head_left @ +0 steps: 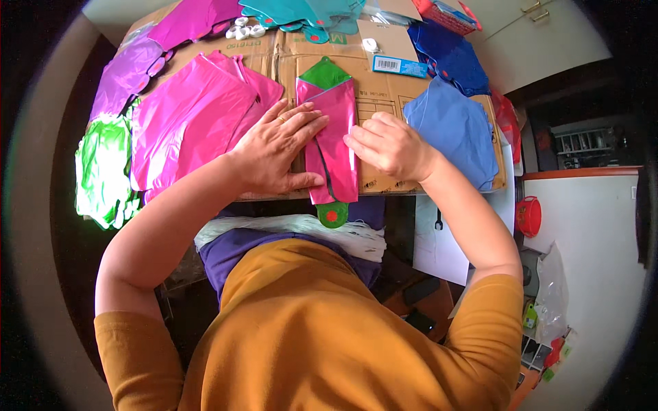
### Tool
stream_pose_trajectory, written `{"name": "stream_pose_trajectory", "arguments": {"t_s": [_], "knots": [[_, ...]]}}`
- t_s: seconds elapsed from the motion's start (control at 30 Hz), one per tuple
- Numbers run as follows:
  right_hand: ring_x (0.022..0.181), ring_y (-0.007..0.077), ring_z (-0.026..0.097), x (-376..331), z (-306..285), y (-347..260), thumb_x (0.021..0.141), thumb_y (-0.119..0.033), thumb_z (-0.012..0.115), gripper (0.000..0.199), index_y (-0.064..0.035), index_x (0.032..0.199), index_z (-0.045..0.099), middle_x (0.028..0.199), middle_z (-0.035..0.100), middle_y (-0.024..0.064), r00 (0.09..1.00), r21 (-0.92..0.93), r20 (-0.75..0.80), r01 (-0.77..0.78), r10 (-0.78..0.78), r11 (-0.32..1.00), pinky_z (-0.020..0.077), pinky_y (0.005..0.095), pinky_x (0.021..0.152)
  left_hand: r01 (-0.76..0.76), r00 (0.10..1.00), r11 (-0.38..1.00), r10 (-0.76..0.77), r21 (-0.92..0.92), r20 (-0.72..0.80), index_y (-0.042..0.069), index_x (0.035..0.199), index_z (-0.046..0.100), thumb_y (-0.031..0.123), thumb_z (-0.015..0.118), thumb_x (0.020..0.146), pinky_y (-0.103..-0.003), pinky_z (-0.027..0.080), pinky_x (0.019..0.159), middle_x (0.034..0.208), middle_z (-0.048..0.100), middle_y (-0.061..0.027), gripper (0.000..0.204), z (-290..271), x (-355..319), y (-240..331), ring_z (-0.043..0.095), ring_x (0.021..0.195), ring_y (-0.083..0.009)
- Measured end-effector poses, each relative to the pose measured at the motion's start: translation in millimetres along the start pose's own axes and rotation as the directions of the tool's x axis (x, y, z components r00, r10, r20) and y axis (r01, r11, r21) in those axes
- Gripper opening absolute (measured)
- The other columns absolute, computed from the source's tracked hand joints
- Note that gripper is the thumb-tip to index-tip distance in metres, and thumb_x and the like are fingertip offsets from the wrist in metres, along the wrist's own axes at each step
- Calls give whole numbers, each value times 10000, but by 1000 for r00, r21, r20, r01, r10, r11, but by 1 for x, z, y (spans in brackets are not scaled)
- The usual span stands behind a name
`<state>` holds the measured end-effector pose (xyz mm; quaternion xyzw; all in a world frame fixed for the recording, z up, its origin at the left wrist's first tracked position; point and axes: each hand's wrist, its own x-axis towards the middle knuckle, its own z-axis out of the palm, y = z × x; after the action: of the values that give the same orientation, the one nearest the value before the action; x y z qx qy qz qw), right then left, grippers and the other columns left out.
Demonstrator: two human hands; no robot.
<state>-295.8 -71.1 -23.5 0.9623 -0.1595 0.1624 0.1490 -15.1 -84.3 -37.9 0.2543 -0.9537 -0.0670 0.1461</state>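
Note:
A narrow folded pink sheet (337,116) lies lengthwise in front of me on the cardboard. At its far end is a pointed green part (325,74), and a rounded green tab (333,215) with a red dot hangs past the near edge. A dark strip runs down the pink face. My left hand (277,147) lies flat along its left side, fingers stretched and apart, with a ring on one. Curled closed, my right hand (389,145) has its fingertips at the sheet's right edge; the exact grip is partly hidden.
Pink sheets (188,127) are piled left, beside bright green ones (103,171) and purple ones (127,75). Teal sheets (301,10) and small white pieces (243,29) lie at the back. Blue sheets (452,130) and a red basket (449,15) are right. White strands (295,229) cross my lap.

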Motion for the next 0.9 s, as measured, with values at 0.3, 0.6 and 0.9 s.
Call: {"name": "stream_pose_trajectory", "arguments": {"t_s": [0.3,0.6,0.9], "knots": [[1044,260,635,-1,-2,-22,757,-155,645,298,-4,1010,694,1106,677,125,997,110,-8,-72,73,991,500,388,926,-99,988,995,102,-31,118,-1,1434,403,719,666,738,-502,164,1223,1474,419,-184,1035,-14,-12,1,326,1449,-314],[1238,345,532,8,3,-84,809,-227,607,524,18,1272,600,1289,600,183,926,-1,36,-376,376,927,354,510,1121,-111,985,989,123,-101,117,43,1441,375,583,854,536,-540,181,1215,1488,405,-145,1157,-14,-14,-7,318,1455,-308],[1190,309,595,6,14,-103,850,-117,544,401,-18,1220,663,1285,638,146,905,93,-71,-412,419,906,437,473,1056,-136,989,988,139,-68,50,35,1412,434,559,797,657,-521,184,1214,1478,418,-153,988,-15,-17,-5,311,1456,-332]]}}
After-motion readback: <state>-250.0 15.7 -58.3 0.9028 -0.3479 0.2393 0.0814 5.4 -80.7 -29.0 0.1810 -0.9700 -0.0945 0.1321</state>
